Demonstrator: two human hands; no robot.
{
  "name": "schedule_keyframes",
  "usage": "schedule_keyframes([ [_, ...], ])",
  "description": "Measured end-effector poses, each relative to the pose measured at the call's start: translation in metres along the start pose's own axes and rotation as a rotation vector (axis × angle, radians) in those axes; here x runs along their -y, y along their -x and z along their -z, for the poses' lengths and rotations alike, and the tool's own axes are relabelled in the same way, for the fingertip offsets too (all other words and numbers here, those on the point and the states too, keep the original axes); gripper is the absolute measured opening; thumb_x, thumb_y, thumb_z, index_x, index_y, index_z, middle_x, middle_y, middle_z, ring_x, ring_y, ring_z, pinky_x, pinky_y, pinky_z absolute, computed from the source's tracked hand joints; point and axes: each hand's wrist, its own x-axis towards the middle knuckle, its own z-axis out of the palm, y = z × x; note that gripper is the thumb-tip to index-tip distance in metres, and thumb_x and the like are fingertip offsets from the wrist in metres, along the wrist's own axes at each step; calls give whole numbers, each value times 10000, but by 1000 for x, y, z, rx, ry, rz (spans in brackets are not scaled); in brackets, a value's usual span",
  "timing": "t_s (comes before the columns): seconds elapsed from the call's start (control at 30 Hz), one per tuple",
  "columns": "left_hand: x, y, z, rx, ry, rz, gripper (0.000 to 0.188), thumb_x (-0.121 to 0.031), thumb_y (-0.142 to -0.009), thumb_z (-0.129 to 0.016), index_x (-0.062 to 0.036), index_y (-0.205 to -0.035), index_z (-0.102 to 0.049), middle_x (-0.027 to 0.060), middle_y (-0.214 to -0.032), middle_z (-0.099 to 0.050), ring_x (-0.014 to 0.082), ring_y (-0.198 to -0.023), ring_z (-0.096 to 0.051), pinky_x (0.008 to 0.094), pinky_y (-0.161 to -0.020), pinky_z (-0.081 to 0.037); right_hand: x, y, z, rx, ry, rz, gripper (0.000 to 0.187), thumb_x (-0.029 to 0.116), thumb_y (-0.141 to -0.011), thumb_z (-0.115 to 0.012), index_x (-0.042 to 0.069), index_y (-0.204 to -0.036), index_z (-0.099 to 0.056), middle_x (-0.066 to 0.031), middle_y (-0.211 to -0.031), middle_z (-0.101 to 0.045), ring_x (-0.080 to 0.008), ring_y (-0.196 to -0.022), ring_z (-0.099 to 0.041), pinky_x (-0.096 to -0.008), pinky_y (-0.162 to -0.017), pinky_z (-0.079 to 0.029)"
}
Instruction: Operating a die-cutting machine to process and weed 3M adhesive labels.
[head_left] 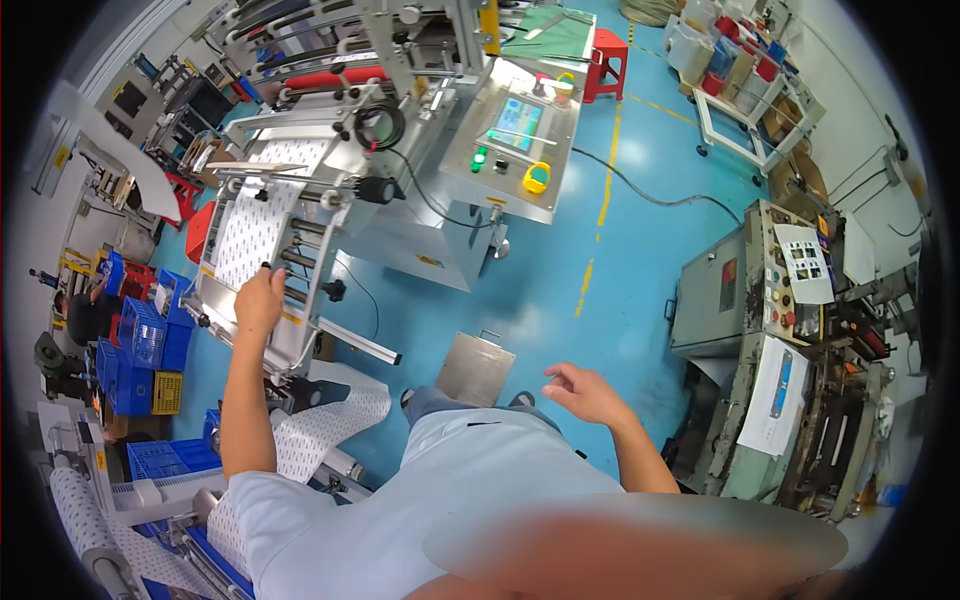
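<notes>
My left hand reaches forward to the near end of a web-feeding machine. Its fingers are closed beside the edge of the white printed web, next to the metal rollers. A small dark tip shows at the fingers, but what they hold is hidden. My right hand hangs in the air over the blue floor, fingers loosely apart, holding nothing. A second stretch of printed web droops in a curve beneath my left forearm.
A control panel with a lit screen and yellow-ringed buttons stands ahead. On the floor lies a metal plate. Blue crates are stacked left. An older machine stands right, and a black cable crosses the floor.
</notes>
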Motion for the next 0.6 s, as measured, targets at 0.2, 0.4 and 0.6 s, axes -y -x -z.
schedule_keyframes([
  [0.2, -124, 27, 29, -370, 390, -42, 297, -228, -913, -553, -35, -690, -518, 142, -626, -540, 313, -543, -493, 403, -513, -387, -58, 25, 48, -151, -180, -49, 367, 242, -867, -629, 11, -1144, -557, -58, -864, -639, -125, -751, -589, -274, -689, -482],
  [0.4, -333, 76, -34, 212, 702, -634, 218, -284, -846, -620, -70, -808, -597, 128, -777, -602, 338, -717, -594, 420, -614, -472, -79, 6, 69, -145, -448, -17, 341, 195, -873, -626, 2, -1145, -556, -17, -851, -611, -80, -763, -563, -240, -677, -469],
  [0.6, -421, 45, -57, 481, 705, -878, 232, -298, -858, -595, -67, -847, -609, 116, -810, -612, 334, -767, -601, 423, -650, -480, -73, -31, 130, -186, -542, 31, 318, 141, -875, -621, -14, -1144, -550, -16, -870, -611, -74, -783, -560, -233, -701, -473],
])
